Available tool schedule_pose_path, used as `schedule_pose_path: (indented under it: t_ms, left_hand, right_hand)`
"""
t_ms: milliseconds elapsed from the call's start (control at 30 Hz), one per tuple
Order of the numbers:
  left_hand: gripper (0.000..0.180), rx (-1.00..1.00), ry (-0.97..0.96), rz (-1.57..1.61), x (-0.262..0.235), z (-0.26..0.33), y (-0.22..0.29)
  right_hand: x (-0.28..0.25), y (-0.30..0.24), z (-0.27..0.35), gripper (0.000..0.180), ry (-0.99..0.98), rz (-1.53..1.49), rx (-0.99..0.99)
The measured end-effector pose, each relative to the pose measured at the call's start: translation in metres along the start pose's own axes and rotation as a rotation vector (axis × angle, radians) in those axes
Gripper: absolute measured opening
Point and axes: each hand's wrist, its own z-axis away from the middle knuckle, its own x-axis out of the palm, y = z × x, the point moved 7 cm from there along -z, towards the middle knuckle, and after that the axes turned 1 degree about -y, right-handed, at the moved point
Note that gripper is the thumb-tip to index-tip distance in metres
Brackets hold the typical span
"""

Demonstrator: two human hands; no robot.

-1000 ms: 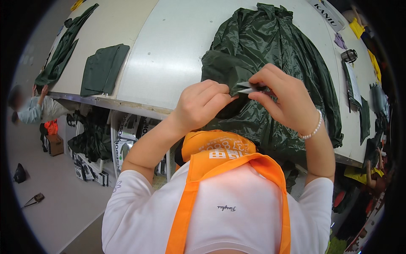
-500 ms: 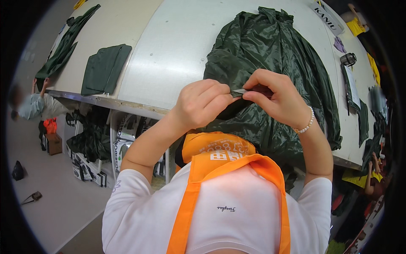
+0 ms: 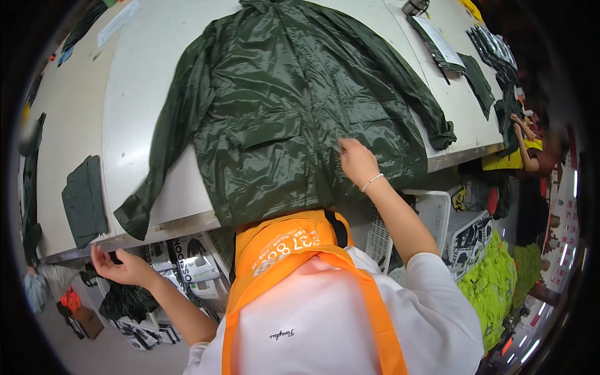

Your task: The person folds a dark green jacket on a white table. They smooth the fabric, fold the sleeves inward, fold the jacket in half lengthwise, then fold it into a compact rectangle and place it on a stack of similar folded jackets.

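A dark green rain jacket [image 3: 275, 150] lies spread out on the pale table, collar at the far side, both sleeves out to the sides. My right hand [image 3: 360, 164] is closed over the jacket's lower front, just right of the centre line. A small greyish tip shows at its fingers, too small to name. My left hand [image 3: 125, 267] is off the table's near edge, left of the jacket. Its fingers are curved and apart, and it holds nothing. The jacket's left sleeve end [image 3: 134, 215] is the part nearest to it.
A folded dark green garment [image 3: 85, 203] lies on the table [image 3: 140, 103] at left. White crates [image 3: 434, 215] and packaged garments [image 3: 200, 265] sit beneath the near edge. At far right are folded garments [image 3: 478, 87], a paper sheet [image 3: 440, 44] and a co-worker's hands [image 3: 517, 125].
The jacket was bunched with both hands together at its hem; now it lies flat and spread. My left hand has let go and moved down left. The view has turned right.
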Motion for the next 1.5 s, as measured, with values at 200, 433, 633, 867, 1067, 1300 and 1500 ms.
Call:
schedule_pose_path:
  t_ms: [200,433,633,867,1067,1300,1500]
  left_hand:
    - [0.047,-0.143,-0.887,0.098,0.150,0.155,0.129]
    - [0.068,0.330,-1.229,-0.067,0.264,0.341,0.248]
    - [0.054,0.361,-1.103,-0.150,0.272,0.359,0.249]
    - [0.030,0.174,-0.936,-0.131,0.324,0.323,0.270]
    - [0.039,0.171,-0.962,0.011,0.400,0.310,0.274]
    - [0.033,0.319,-0.929,-0.175,0.406,0.328,0.273]
    - [0.036,0.320,-0.952,-0.219,0.411,0.328,0.273]
  right_hand:
    - [0.004,0.105,-0.001,0.047,-0.074,0.179,0.166]
    - [-0.005,0.132,0.008,0.051,-0.176,0.145,-0.058]
    - [-0.057,0.181,-0.060,0.037,0.099,0.028,-0.277]
    - [-0.053,0.157,-0.089,0.028,-0.056,-0.305,-0.332]
    - [-0.042,0.144,-0.113,0.036,-0.126,-0.230,-0.412]
    - [-0.071,0.236,-0.134,0.018,-0.028,0.143,-0.675]
    - [-0.087,0.224,-0.171,0.034,-0.224,-0.045,-0.760]
